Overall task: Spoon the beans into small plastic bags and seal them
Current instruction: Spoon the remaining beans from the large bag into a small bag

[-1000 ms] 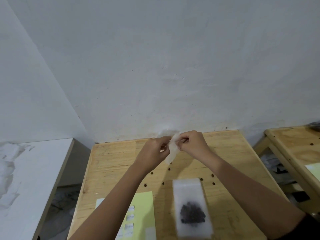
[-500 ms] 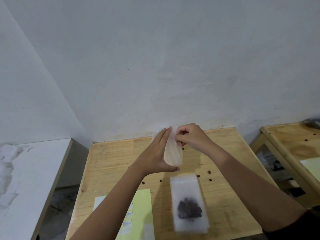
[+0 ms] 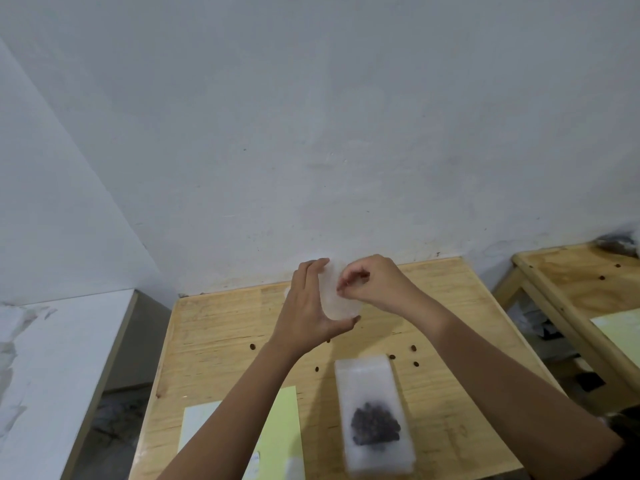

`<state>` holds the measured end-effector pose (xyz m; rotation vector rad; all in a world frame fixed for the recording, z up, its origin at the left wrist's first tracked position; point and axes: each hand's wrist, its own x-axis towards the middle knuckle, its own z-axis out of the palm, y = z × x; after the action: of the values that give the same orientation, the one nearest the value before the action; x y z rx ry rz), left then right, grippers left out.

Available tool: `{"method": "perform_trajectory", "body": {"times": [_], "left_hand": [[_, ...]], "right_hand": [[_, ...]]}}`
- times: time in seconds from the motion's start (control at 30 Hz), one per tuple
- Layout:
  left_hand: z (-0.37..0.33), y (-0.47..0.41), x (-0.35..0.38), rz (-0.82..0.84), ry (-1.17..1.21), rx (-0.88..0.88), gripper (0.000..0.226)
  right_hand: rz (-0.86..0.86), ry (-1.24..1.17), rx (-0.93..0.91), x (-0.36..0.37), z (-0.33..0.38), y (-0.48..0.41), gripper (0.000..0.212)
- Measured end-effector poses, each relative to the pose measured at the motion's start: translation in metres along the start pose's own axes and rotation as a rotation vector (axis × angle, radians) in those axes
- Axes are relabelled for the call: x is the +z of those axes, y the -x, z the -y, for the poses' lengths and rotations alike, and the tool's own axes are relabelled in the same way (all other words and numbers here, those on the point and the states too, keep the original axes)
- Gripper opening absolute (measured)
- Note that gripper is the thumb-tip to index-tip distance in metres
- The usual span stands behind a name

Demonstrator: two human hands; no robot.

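Note:
A small clear plastic bag (image 3: 337, 299) is held up above the far part of the wooden table (image 3: 214, 327). My left hand (image 3: 310, 301) cups it from the left and below, fingers straight. My right hand (image 3: 372, 280) pinches the bag's upper right edge with closed fingertips. Nearer to me stands a translucent white container (image 3: 372, 382) with a heap of dark beans (image 3: 374, 424) in its bottom. Several loose beans (image 3: 414, 348) lie scattered on the table around it. I see no spoon.
A pale yellow-green sheet (image 3: 282, 434) and a white label sheet (image 3: 194, 424) lie at the table's near left. A white counter (image 3: 52, 344) stands to the left, a second wooden table (image 3: 581, 282) to the right. A wall rises right behind.
My left hand went from pinching the bag's top to cupping it from the side and bottom. The bag now hangs opened between both hands. The view has tilted slightly.

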<state>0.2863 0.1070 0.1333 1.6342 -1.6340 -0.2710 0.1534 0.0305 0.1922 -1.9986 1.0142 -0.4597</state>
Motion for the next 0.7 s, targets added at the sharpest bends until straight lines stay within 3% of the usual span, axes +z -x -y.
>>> {"method": "perform_trajectory", "body": {"times": [0.07,0.2,0.3,0.43,0.57,0.7], "left_hand": [[-0.001,0.002,0.002,0.002,0.025,-0.007,0.097],[0.004,0.001,0.001,0.033,0.038,0.002,0.09],[0.007,-0.002,-0.002,0.061,0.025,0.004,0.092],[0.011,-0.006,-0.003,0.064,0.021,0.005,0.09],[0.019,-0.014,0.003,0.017,-0.106,0.094,0.069],[0.031,-0.021,0.009,0.016,-0.168,0.11,0.062]], "right_hand": [[0.055,0.079,0.029,0.0,0.001,-0.001,0.02],[0.108,0.237,0.009,0.002,0.002,-0.003,0.029],[0.187,0.249,0.046,0.003,-0.002,-0.006,0.009],[0.176,0.151,0.112,0.004,-0.008,-0.013,0.024],[0.181,0.191,0.176,0.004,-0.008,-0.022,0.048],[0.239,0.26,0.152,0.001,-0.012,-0.033,0.045]]}}
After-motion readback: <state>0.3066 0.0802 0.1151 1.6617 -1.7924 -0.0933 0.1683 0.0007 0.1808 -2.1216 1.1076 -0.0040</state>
